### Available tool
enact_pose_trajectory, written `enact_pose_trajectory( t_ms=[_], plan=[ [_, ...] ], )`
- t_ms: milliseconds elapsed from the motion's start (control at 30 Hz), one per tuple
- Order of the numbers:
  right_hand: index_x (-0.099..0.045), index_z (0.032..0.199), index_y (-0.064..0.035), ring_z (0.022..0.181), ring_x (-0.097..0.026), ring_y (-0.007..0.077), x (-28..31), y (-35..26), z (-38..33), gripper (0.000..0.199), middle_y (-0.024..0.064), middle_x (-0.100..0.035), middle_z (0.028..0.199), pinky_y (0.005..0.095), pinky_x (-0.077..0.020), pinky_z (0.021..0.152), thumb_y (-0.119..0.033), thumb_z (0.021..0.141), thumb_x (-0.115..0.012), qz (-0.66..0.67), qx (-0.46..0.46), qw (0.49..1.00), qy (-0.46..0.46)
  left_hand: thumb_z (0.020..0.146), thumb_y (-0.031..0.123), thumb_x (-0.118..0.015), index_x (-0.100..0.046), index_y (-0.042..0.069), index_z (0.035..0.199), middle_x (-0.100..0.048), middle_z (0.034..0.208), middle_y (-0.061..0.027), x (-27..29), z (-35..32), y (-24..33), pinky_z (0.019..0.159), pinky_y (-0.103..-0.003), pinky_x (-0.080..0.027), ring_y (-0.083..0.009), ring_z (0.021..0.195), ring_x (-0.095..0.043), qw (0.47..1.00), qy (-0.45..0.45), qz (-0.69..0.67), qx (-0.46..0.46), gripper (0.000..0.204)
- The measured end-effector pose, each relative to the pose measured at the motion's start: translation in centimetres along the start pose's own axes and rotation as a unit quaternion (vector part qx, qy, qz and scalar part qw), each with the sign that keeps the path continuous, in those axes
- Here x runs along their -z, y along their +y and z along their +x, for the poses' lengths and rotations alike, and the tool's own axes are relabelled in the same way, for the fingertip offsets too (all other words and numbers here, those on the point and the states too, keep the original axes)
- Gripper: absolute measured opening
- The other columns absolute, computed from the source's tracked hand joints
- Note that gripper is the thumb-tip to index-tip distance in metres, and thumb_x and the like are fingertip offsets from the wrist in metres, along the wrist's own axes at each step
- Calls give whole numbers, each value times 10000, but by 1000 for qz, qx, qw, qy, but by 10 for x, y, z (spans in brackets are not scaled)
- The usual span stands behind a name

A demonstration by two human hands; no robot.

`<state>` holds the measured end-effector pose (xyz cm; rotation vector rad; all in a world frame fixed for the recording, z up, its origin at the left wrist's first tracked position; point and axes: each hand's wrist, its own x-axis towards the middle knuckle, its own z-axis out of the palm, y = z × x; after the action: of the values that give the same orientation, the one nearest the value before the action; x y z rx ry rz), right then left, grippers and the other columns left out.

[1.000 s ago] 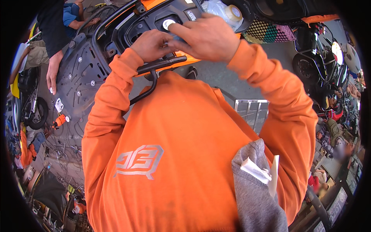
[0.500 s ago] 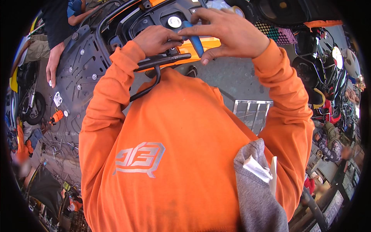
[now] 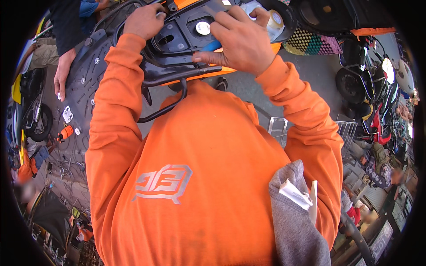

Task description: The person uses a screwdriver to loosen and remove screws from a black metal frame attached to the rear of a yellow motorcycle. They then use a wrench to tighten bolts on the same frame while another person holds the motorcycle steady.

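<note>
In front of me is the black and orange rear part of a motorcycle [image 3: 188, 33], with a black tubular rail [image 3: 195, 72] along its near side. My left hand [image 3: 144, 22] rests over its left part, fingers curled; a small pale spot shows by the fingertips, too small to name. Beneath the fingers of my right hand [image 3: 244, 42] shows a blue tool handle [image 3: 212, 46]; the rest of this tool is hidden. A round white disc [image 3: 203, 28] sits on the black plastic between my hands.
On the left lies a dark plate [image 3: 100, 75] with slots and bolts; another person's hand [image 3: 65, 73] hangs over it. A tape roll [image 3: 276, 18] and a patterned seat [image 3: 310, 43] are at the right. A metal rack [image 3: 346, 131] and parked motorcycles [image 3: 353, 84] stand farther right.
My left hand has moved away from the blue handle, up and left over the motorcycle. My right hand has shifted left and lower over the body, and its fingers now cover most of the handle.
</note>
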<state>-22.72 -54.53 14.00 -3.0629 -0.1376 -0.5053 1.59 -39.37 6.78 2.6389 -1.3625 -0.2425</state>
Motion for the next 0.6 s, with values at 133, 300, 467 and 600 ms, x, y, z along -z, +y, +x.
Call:
enact_pose_trajectory(
  t_ms=[133, 300, 467, 600],
  plan=[
    [-603, 853, -105, 894, -572, 261, -13, -6, -1, 525, 51, -564, 905, 401, -433, 769, -619, 810, -700, 105, -1, 990, 94, 948, 424, -598, -690, 121, 1216, -699, 1148, -165, -1, 29, -30, 931, -483, -513, -369, 1086, -653, 992, 54, 102, 44, 415],
    [-616, 878, -97, 810, -549, 290, -19, -13, -4, 473, 56, -540, 856, 397, -424, 714, -529, 771, -773, 177, -44, 981, 68, 973, 575, -510, -717, 77, 1176, -673, 1182, -170, -16, 64, -41, 955, -504, -498, -355, 1135, -630, 980, 45, 192, 29, 577],
    [-634, 892, -101, 841, -543, 302, -16, -13, -4, 471, 60, -539, 877, 427, -420, 789, -506, 723, -806, 213, -54, 974, 59, 984, 623, -433, -783, 80, 1056, -701, 1111, -161, -28, 89, -40, 911, -488, -480, -338, 1076, -642, 979, 36, 200, 10, 649],
    [-635, 882, -98, 841, -534, 300, -19, -12, -2, 520, 60, -556, 870, 440, -410, 822, -545, 684, -812, 240, -41, 967, 80, 1004, 600, -403, -811, 87, 964, -737, 1006, -122, -30, 95, -40, 880, -462, -423, -292, 1035, -633, 976, 17, 217, -6, 657]
  ],
)
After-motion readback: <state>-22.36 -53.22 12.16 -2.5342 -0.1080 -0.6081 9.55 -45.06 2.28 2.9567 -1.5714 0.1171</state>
